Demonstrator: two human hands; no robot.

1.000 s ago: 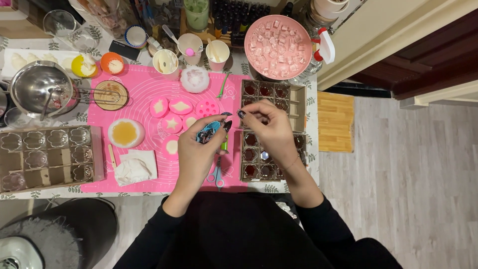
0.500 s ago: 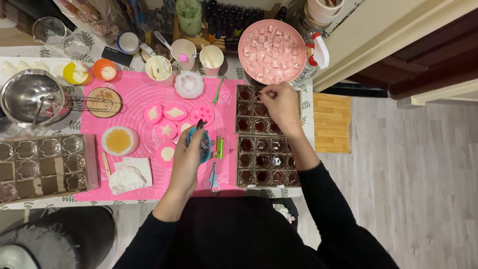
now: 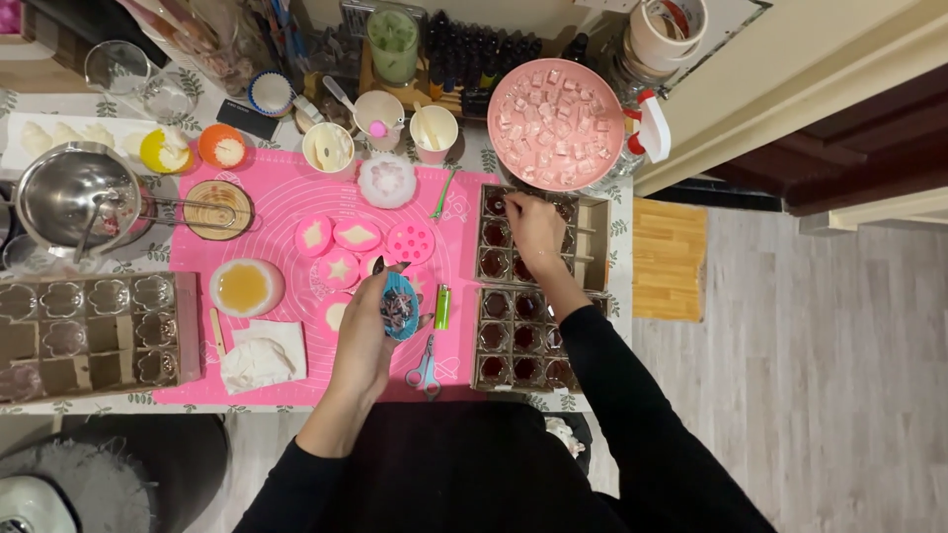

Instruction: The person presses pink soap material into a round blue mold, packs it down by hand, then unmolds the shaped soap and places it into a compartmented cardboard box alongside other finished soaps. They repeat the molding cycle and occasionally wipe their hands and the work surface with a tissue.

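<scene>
Our left hand (image 3: 363, 331) has its fingers clamped round a small blue cup (image 3: 399, 306) just left of the mould tray (image 3: 596, 229), where our nearer right hand (image 3: 534, 229) pinches fingers together over a far cell.

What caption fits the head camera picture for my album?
Left hand holds a small blue cup over the pink mat while the right hand reaches into a tray of dark glass cups.
</scene>
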